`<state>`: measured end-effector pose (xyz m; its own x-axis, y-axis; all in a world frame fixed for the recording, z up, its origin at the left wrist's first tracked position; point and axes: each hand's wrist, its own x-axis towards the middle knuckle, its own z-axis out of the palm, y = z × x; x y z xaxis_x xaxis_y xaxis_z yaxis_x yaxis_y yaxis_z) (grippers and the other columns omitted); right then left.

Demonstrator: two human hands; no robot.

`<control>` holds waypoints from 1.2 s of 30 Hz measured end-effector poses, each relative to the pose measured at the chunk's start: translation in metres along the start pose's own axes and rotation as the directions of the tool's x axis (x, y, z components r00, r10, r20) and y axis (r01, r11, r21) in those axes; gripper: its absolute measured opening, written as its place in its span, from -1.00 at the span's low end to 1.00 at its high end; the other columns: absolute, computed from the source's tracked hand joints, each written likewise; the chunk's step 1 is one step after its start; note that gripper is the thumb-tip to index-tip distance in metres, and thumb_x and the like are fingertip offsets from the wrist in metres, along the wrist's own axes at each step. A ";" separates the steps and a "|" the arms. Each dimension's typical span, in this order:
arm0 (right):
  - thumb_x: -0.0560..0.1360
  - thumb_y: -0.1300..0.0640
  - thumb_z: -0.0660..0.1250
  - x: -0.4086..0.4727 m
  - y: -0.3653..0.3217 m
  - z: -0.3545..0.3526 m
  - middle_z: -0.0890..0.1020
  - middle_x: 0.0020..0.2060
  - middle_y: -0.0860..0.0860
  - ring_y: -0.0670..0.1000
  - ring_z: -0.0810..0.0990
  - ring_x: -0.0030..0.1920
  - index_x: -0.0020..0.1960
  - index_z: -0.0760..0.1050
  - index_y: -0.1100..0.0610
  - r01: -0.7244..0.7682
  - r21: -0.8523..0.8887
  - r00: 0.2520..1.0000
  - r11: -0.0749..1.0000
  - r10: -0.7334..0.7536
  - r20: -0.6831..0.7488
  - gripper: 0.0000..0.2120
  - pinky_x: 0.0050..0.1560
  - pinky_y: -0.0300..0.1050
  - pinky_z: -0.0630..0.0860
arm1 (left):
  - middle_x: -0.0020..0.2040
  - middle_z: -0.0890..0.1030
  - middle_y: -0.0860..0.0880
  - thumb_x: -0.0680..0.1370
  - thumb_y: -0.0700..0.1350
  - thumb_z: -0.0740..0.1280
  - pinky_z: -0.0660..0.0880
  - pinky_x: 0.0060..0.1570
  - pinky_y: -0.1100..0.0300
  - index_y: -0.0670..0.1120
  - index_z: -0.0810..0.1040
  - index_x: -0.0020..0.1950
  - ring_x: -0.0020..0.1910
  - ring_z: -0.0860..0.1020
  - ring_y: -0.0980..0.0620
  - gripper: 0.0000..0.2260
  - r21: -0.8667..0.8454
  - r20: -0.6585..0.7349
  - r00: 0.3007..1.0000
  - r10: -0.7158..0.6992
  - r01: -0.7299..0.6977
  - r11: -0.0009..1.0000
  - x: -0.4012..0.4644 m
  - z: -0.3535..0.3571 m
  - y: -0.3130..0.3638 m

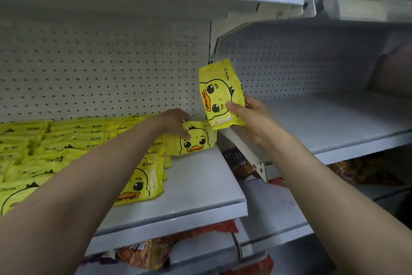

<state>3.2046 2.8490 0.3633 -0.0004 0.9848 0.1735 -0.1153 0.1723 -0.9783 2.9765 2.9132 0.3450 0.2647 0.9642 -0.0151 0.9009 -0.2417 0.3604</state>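
Right hand (252, 118): fingers clamped on lower part of held duck-print pack (219, 94), long axis near upright, in the air | Left hand (175, 121): fingers curled over top of end pack (197, 141), which stood on shelf (200, 187) | Relation: held duck-print pack lay just above-right of end pack; right hand nearer; setting down judged next.
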 end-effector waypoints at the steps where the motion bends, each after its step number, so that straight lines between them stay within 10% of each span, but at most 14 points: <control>1: 0.50 0.25 0.43 0.005 0.001 -0.003 0.70 0.05 0.10 0.11 0.71 -0.02 0.19 0.55 0.17 0.007 -0.019 1.000 1.000 -0.007 -0.003 -0.73 -0.02 0.05 0.66 | 0.07 0.50 0.02 0.35 0.01 0.53 0.45 0.05 0.14 -0.01 0.55 0.17 0.08 0.50 -0.02 -0.58 0.056 0.004 1.000 0.005 -0.005 0.998 0.006 0.002 0.000; 8: 0.51 0.26 0.42 0.030 0.006 -0.020 0.71 -0.12 -0.03 -0.08 0.71 -0.24 0.12 0.58 0.14 0.058 -0.081 0.998 0.995 -0.056 0.030 -0.80 -0.31 -0.21 0.61 | 0.07 0.51 0.01 0.35 -0.02 0.54 0.38 0.00 0.18 -0.03 0.56 0.16 0.12 0.48 -0.02 -0.58 0.087 -0.043 0.997 0.064 -0.060 0.994 0.046 0.012 -0.023; 20: 0.46 0.20 0.48 0.065 0.020 -0.017 0.72 0.00 0.04 0.11 0.71 -0.01 0.10 0.62 0.12 0.042 -0.092 0.999 0.995 -0.039 0.036 -0.78 0.04 0.08 0.64 | 0.20 0.55 -0.04 0.36 -0.13 0.50 0.45 0.11 0.07 -0.04 0.52 0.22 0.16 0.49 -0.07 -0.56 0.136 -0.166 0.983 0.081 -0.059 0.989 0.090 0.015 -0.057; 36: 0.46 0.26 0.46 0.075 0.022 -0.010 0.72 0.00 0.12 0.11 0.72 -0.06 0.19 0.59 0.21 -0.071 -0.067 0.993 0.995 0.077 0.092 -0.70 -0.15 -0.02 0.66 | 0.15 0.48 -0.05 0.43 -0.09 0.46 0.42 -0.12 0.08 -0.07 0.42 0.15 0.15 0.48 -0.09 -0.63 0.429 -0.348 0.935 0.065 0.098 0.898 0.097 0.022 -0.052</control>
<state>3.2120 2.9274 0.3532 -0.1009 0.9891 0.1072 -0.0482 0.1028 -0.9935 2.9631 3.0168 0.3044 0.1860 0.9240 0.3340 0.9824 -0.1695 -0.0782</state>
